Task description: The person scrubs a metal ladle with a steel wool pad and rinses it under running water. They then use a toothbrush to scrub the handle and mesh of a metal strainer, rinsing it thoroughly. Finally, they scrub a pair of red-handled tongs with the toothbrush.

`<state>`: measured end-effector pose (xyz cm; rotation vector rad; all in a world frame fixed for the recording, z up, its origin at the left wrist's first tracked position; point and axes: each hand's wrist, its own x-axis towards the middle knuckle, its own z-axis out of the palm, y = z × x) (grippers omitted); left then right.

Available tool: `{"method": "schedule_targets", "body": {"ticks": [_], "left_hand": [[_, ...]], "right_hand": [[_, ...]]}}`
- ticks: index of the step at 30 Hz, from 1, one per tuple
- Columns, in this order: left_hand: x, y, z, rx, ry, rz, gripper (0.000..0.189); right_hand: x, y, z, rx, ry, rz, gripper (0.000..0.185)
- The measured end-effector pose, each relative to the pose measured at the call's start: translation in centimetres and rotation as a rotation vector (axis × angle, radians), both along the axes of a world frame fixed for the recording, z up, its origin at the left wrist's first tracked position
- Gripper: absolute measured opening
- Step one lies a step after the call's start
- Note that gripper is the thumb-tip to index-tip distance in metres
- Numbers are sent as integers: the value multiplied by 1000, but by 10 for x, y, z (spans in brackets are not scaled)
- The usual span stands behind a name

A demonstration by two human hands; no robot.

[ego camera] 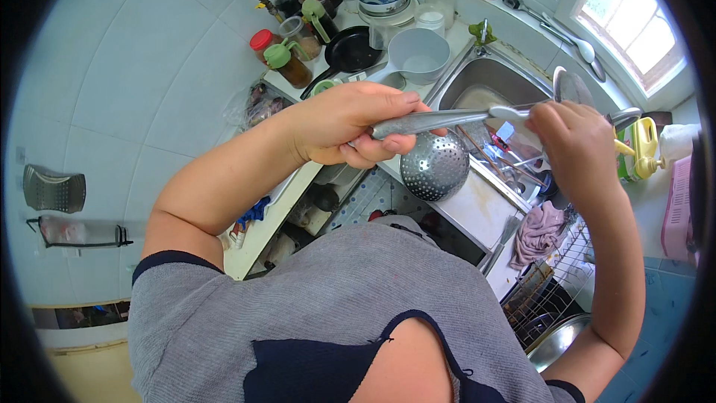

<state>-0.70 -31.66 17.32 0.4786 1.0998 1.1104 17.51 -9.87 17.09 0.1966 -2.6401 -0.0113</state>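
Note:
Metal utensil handles (430, 122) lie across the view between my two hands, above the counter and sink. My left hand (363, 123) is closed round their left end. Just below it hangs a perforated metal skimmer (435, 167); which handle it belongs to is hard to tell. My right hand (576, 151) grips the right end, where a whitish handle tip (506, 112) shows beside the fingers. Round utensil heads, one of them a strainer (575, 88), stick out beyond my right hand. My fingers hide how the utensils lie together.
Behind my hands is a steel sink (498, 81), with a grey saucepan (419, 56) and black frying pan (353, 50) to its left. Chopsticks and cutlery lie in a second basin. A pink cloth (540, 232) and wire rack (559, 285) are at lower right.

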Motion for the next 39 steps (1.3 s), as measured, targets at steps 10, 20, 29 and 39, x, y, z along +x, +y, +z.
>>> {"method": "schedule_targets", "body": {"ticks": [10,20,29,39], "left_hand": [[7,12,-14,-38,22,54,61],[2,10,-14,8,-81,58,61],[8,14,-15,-35,-4,98,62],[8,15,-14,24,-3,88,61]], "right_hand": [[-23,-38,-12,82,-34,208,13],[-30,-37,-12,73,-76,130,15],[-34,-50,-10,66,-213,147,9],[-36,-41,-9,25,-153,86,11]]}}
